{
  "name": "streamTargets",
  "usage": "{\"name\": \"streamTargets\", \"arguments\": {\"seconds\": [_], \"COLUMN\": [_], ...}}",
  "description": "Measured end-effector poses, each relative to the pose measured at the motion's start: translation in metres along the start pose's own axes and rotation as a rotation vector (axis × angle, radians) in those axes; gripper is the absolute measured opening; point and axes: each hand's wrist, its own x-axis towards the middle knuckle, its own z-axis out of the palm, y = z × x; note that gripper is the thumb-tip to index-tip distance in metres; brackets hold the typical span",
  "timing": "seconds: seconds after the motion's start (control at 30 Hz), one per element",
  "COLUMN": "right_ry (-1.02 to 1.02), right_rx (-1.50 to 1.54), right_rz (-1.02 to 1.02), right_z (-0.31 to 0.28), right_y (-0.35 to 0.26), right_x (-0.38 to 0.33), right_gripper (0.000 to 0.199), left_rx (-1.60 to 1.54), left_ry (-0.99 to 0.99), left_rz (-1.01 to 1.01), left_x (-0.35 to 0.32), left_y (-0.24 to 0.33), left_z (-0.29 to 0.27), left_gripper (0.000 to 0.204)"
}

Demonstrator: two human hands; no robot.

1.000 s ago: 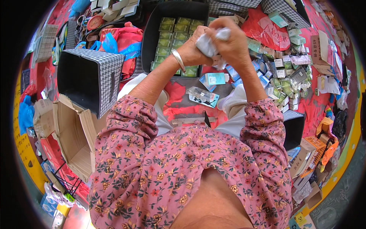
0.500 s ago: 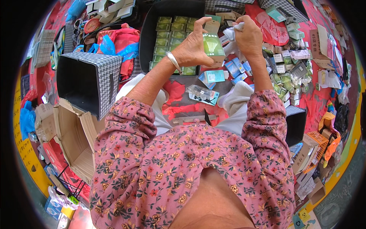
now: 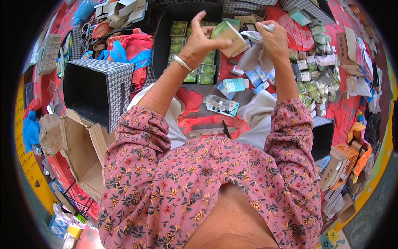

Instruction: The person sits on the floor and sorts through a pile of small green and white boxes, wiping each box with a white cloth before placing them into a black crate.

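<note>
My left hand [image 3: 198, 46] holds a green and pale yellow light bulb box [image 3: 231, 38] by its near left side. The thumb lies across it, and the index finger points up off it. The box is tilted, a plain pale face toward me. Just right of it, my right hand [image 3: 274, 40] is closed on a greyish-white cloth [image 3: 256, 56], which hangs down beside the box. Behind my left hand stands a black bin [image 3: 163, 37] with rows of small green boxes [image 3: 206, 68] inside, partly hidden by the hand.
Blue-and-white boxes [image 3: 235, 84] and a clear plastic pack [image 3: 219, 103] lie between my legs. At right is a pile of small boxes [image 3: 317, 79]. A houndstooth bin [image 3: 118, 83] lies on its side at left, above an open cardboard box [image 3: 85, 153].
The light bulb box has turned, so its printed bulb face no longer shows. My left hand has moved slightly left and up. The cloth now hangs lower from my right hand.
</note>
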Motion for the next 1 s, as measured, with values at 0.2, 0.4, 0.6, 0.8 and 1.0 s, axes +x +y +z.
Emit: {"name": "streamTargets", "arguments": {"seconds": [0.2,0.4,0.6,0.8,1.0], "right_ry": [0.155,0.066,0.289,-0.422,-0.687], "right_rx": [0.375,-0.300,-0.638,0.528,0.667], "right_rz": [0.080,-0.669,-0.374,0.650,0.589], "right_z": [-0.005,0.032,-0.005,-0.015,0.002], "right_y": [-0.041,-0.083,-0.031,-0.025,-0.040], "right_x": [-0.010,-0.045,-0.006,-0.004,-0.025], "right_gripper": [0.017,0.015,0.017,0.046,0.051], "left_rx": [-0.559,-0.404,-0.355,-0.322,0.536], "left_ry": [0.022,0.007,0.017,-0.093,-0.296], "left_rz": [-0.305,-0.301,-0.344,-0.133,0.252], "left_x": [0.002,-0.008,-0.006,-0.004,0.006], "left_y": [0.001,-0.010,-0.009,-0.001,0.021], "left_z": [-0.001,0.013,0.020,0.008,-0.008], "left_gripper": [0.033,0.029,0.032,0.067,0.105]}}
